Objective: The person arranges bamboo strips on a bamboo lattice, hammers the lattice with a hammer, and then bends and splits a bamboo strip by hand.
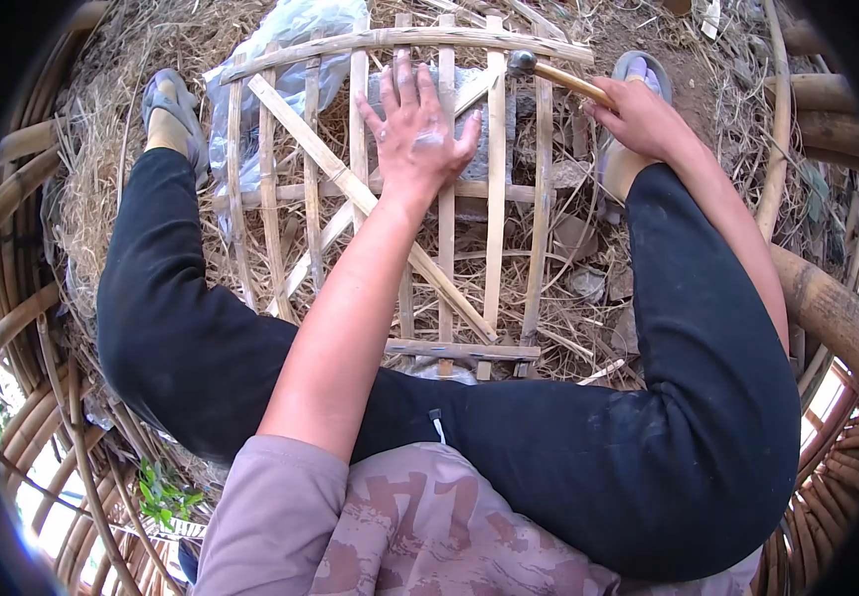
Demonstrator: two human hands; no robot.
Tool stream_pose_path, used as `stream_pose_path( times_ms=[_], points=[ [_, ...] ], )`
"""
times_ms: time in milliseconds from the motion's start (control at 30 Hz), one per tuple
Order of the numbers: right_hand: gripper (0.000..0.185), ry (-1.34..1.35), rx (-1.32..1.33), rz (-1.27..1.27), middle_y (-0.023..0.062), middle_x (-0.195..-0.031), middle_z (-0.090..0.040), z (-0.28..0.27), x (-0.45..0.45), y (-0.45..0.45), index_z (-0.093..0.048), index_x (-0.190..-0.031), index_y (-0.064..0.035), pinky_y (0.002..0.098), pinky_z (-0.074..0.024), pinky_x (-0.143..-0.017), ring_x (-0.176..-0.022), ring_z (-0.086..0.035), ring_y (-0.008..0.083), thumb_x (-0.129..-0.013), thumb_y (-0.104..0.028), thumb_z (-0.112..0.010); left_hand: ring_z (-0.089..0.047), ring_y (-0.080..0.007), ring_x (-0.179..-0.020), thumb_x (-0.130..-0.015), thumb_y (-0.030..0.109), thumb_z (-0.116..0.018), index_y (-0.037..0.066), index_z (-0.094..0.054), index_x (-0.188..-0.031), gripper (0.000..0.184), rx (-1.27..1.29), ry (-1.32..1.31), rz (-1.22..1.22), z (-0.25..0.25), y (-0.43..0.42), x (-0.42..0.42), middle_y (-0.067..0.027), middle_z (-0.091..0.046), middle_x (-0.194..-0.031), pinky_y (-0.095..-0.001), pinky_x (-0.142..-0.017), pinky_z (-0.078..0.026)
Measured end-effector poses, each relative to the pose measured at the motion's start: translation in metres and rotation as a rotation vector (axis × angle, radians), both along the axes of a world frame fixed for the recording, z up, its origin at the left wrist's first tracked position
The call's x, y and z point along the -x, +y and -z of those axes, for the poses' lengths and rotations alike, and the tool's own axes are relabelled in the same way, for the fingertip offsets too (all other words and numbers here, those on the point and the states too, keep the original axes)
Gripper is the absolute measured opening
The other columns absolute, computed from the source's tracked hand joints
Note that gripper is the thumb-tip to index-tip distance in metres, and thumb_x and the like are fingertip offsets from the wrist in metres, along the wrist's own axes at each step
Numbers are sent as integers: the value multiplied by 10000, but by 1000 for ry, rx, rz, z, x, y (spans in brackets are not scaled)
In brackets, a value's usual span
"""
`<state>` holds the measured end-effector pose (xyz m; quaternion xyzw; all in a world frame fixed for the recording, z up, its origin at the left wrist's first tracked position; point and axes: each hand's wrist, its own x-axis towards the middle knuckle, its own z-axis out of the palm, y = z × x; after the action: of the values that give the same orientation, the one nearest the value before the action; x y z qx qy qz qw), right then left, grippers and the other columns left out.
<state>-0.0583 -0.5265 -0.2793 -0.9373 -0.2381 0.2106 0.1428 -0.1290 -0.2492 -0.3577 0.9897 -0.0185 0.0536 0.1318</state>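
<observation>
The slatted frame (496, 149) lies on straw (106, 149); the left hand (417, 127), fingers spread and gripping nothing, seemingly steadies it; the right hand (636, 114) wraps its fingers round the hammer (570, 82) near the frame's far right corner.

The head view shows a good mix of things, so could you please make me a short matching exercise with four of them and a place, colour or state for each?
Things:
1. Hammer
2. Plastic sheet
3. Left hand
4. Trousers

Descriptions:
A. Fingers spread, over the slatted frame
B. Black, covering the bent legs
C. Held in the right hand
D. Whitish and crumpled, partly under the slats

Right pairs: 1-C, 2-D, 3-A, 4-B.
</observation>
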Motion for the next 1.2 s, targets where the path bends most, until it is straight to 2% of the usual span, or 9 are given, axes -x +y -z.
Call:
stream_pose_path(
  times_ms=[200, 300, 400, 700, 800, 1200],
  points=[
    [234, 1, -8, -4, 217, -708, -576, -1, 0, 1, -538, -965, 12, 443, -434, -651, -682, -571, 384, -927, -217, -565, -166, -378, -1431, -837, 573, -441, -25, -332, -1438, 855, -16, -13, 5, 2, 1, -1, -204, -203, -1542, -618, -1135, -39],
    [210, 42, 63, 18, 212, -813, -635, -6, -1, 6, -546, -974, -9, 474, -466, -689, -799, -616, 400, -913, -207, -583, -163, -371, -1433, -837, 585, -443, -20, -328, -1442, 863, -20, -7, 3, 3, 1, -1, -198, -197, -1545, -618, -1135, -37],
    [226, 10, 6, 2, 215, -707, -580, 0, 0, 1, -536, -979, 8, 442, -438, -650, -683, -575, 381, -926, -209, -569, -154, -357, -1437, -835, 613, -455, -7, -316, -1451, 885, -48, 15, -5, 2, 1, -1, -189, -191, -1547, -623, -1132, -42],
    [215, -4, 3, -12, 210, -706, -572, 4, -2, -1, -534, -979, 4, 437, -434, -648, -676, -565, 369, -930, -203, -565, -171, -359, -1432, -833, 601, -460, -5, -320, -1449, 875, -52, 27, -5, 0, 1, -1, -190, -203, -1544, -624, -1131, -52],
    [224, 51, 66, 23, 221, -808, -633, -5, -2, 5, -561, -976, -5, 476, -465, -693, -800, -615, 406, -909, -217, -586, -170, -361, -1432, -835, 596, -460, -6, -322, -1448, 871, -44, 22, -4, 1, 1, -2, -189, -195, -1548, -623, -1132, -52],
    [230, 45, 62, 20, 220, -804, -631, -4, -2, 5, -562, -978, -5, 476, -462, -701, -796, -615, 403, -912, -225, -584, -186, -364, -1425, -828, 569, -486, -14, -355, -1424, 844, -17, 0, 1, -1, 1, 0, -189, -207, -1542, -614, -1137, -30]
  ],
)
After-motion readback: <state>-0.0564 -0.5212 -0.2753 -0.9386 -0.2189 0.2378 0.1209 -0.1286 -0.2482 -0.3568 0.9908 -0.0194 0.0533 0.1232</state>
